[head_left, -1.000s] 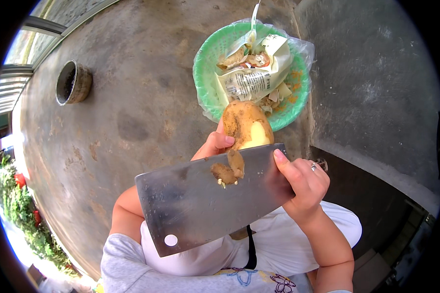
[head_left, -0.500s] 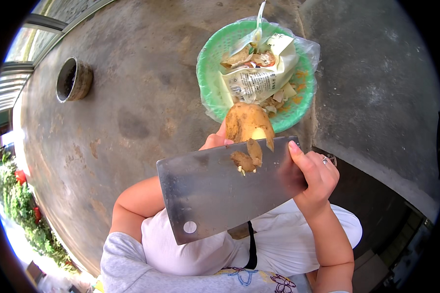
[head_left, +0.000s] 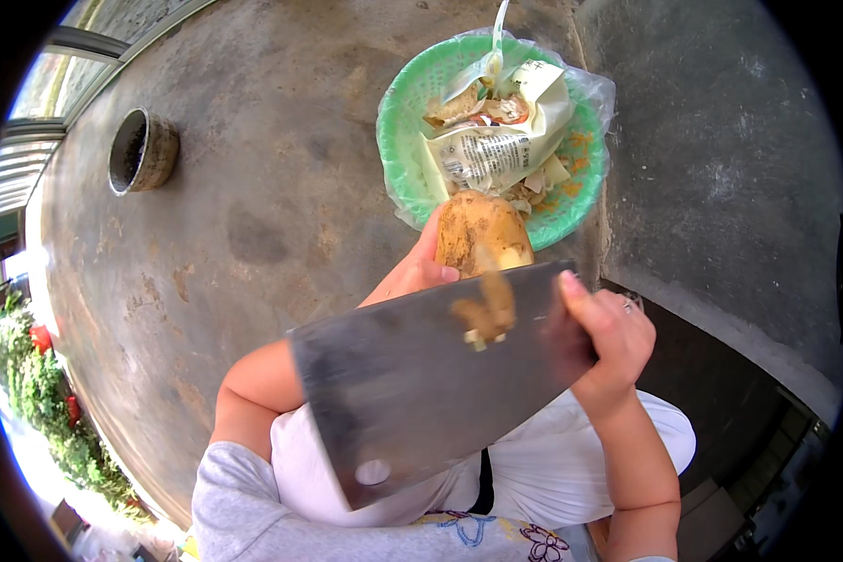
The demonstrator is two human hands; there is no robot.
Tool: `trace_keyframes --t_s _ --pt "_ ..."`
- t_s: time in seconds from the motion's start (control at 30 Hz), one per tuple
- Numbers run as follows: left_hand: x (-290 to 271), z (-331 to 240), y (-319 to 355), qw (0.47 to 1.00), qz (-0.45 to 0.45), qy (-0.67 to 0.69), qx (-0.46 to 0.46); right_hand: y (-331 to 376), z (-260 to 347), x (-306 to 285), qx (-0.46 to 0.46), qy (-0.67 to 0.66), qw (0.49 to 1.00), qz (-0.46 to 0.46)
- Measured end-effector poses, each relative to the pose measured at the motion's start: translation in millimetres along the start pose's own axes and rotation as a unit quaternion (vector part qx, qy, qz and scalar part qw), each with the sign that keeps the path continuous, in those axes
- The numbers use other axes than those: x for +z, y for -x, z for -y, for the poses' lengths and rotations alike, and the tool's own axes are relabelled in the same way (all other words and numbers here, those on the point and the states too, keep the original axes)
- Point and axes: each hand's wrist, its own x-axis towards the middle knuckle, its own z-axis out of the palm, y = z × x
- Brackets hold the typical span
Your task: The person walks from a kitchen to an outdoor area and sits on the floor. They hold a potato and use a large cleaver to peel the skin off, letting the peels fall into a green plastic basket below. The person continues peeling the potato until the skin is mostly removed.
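A large brown potato (head_left: 478, 225) is gripped in my left hand (head_left: 421, 266), whose fingers are partly hidden behind the potato and blade. A pale peeled patch shows low on the potato's right side. My right hand (head_left: 613, 342), with a ring on one finger, holds a wide cleaver (head_left: 421, 384) whose upper edge lies against the bottom of the potato. The cleaver's handle is hidden in my right hand. Bits of brown peel (head_left: 487, 314), blurred, cling to the blade. Just beyond the potato stands a green basket (head_left: 398, 140) lined with clear plastic.
The basket holds a crumpled printed bag (head_left: 496, 155), peelings and scraps. A round grey bucket (head_left: 145, 152) stands on the concrete floor (head_left: 253, 112) at the far left. A raised concrete slab (head_left: 721, 169) lies to the right, and green plants (head_left: 37, 384) edge the left.
The blade has tipped, its lower left corner swinging down, and is now blurred. The peel on it has shifted slightly right. The potato has turned a little in my left hand.
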Motion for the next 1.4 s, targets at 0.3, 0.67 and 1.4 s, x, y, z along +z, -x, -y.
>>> trace_keyframes --t_s 0.3,0.67,1.4 --pt "-6.1 8.5 2.3 0.996 -0.021 -0.082 0.010 0.2 12.0 -3.1 0.004 -0.026 0.999 0.036" --pt "1.1 11.7 0.4 0.999 -0.031 0.011 -0.001 4.7 -1.4 6.7 -0.001 0.006 1.000 -0.007" --pt "-10.2 -2.1 7.1 0.989 -0.098 0.000 -0.107 -3.5 -2.4 2.0 0.154 -0.051 0.986 0.042"
